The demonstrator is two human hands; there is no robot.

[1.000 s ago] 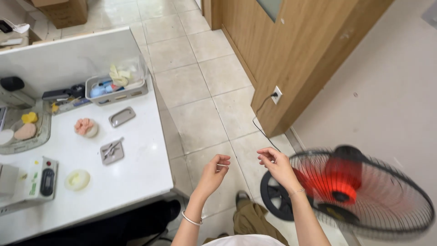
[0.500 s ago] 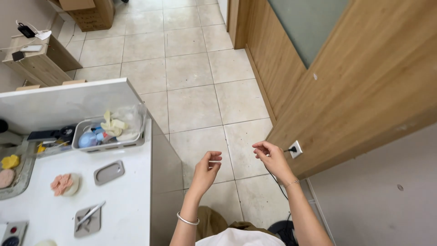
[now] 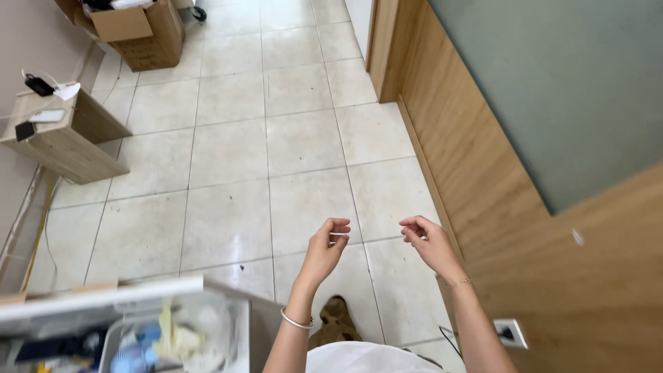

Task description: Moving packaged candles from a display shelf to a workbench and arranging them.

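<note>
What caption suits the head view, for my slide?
Left hand and right hand pinch something thin above the tiled floor.

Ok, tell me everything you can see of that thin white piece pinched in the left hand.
The thin white stick-like piece is short, slender and pale; its material is too small to tell. It lies roughly level, pinched at the fingertips of the left hand, which is raised above the beige tiled floor. Its free end points toward the right hand, whose fingers are curled close by; whether they touch it, or a thread joins the two hands, cannot be seen.
</note>
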